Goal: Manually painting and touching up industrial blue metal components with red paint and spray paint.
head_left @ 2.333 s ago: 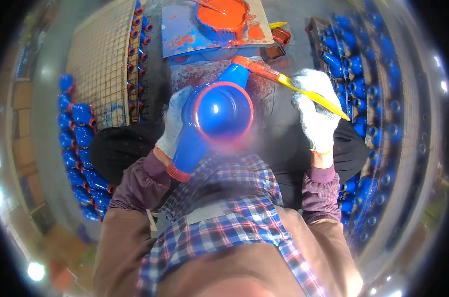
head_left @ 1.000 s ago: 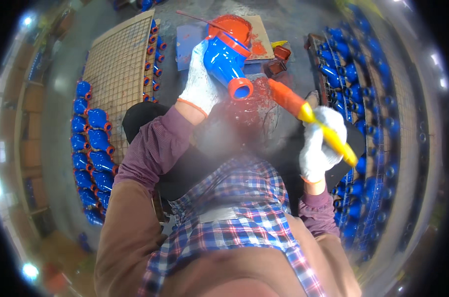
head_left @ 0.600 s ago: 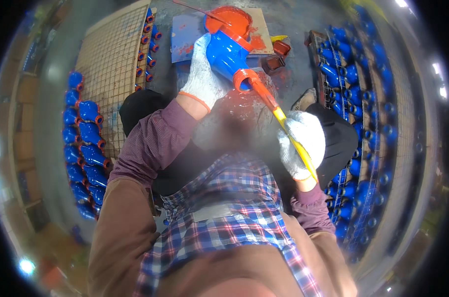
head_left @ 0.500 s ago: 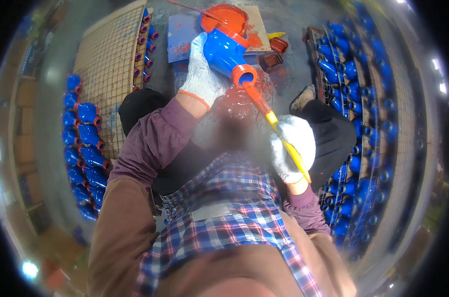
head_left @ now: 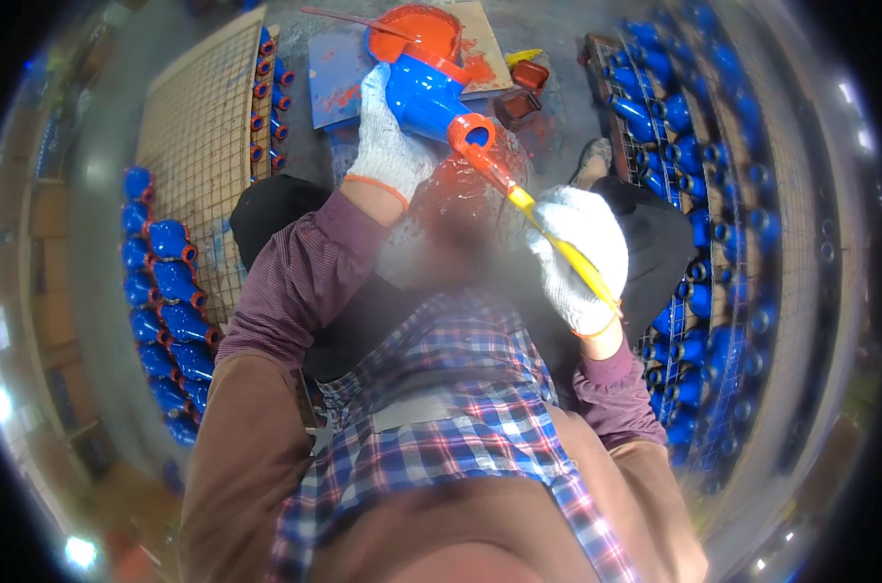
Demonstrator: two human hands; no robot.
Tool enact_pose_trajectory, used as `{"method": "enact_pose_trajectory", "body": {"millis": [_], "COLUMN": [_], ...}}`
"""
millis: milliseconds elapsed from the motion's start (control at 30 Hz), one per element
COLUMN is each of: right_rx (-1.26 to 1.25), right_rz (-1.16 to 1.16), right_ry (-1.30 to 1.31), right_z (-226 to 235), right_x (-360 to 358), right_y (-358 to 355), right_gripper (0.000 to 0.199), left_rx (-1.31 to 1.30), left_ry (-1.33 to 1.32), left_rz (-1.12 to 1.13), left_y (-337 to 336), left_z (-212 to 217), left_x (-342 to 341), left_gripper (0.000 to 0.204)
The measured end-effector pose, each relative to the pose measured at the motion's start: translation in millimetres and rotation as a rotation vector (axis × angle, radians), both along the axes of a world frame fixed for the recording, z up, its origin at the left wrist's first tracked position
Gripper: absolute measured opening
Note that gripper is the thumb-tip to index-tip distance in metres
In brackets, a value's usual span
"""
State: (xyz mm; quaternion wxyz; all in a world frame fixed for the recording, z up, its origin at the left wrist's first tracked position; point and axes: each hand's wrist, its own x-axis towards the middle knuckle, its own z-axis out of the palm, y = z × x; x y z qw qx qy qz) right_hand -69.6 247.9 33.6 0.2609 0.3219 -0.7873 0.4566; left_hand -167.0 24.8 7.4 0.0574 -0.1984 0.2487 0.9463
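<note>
My left hand (head_left: 390,141), in a white knit glove, is closed round a glossy blue pipe fitting (head_left: 421,100) and holds it up at a tilt. The fitting's round opening toward me has an orange-red rim (head_left: 472,134), and a red band shows at its far end. In my right hand (head_left: 582,255), also gloved, is a paintbrush with a yellow handle (head_left: 588,274). Its red-coated bristles (head_left: 487,167) touch the lower edge of the rim. Behind the fitting, a bowl of red paint (head_left: 416,31) has a stick (head_left: 358,21) lying across it.
The bowl stands on paint-stained boards (head_left: 336,83). Small red containers (head_left: 517,109) sit to their right. Blue fittings with red rims (head_left: 176,282) line the left side near a wire-mesh rack (head_left: 193,126). More blue fittings (head_left: 689,151) fill a rack at right.
The brush tip has moved from the right part of the rim's lower edge toward its left. The whole view has shifted slightly. Both hands keep their hold.
</note>
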Motion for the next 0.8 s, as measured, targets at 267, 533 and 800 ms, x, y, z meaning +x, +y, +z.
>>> {"method": "enact_pose_trajectory", "body": {"millis": [267,533,800], "right_rx": [0.097,-0.225,-0.229], "right_rz": [-0.199,-0.29,-0.282], "right_ry": [-0.015,-0.282,-0.281], "right_z": [-6,-2,6], "right_x": [8,9,-4], "right_y": [30,46,40], "right_gripper": [0.029,0.025,0.022], "left_rx": [-0.195,-2.098,-2.004], "left_ry": [0.26,0.729,1.125], "left_rz": [0.092,0.512,0.529], "left_y": [-37,-100,-133], "left_z": [10,93,103], "left_x": [10,42,42], "left_gripper": [0.043,0.071,0.111]}}
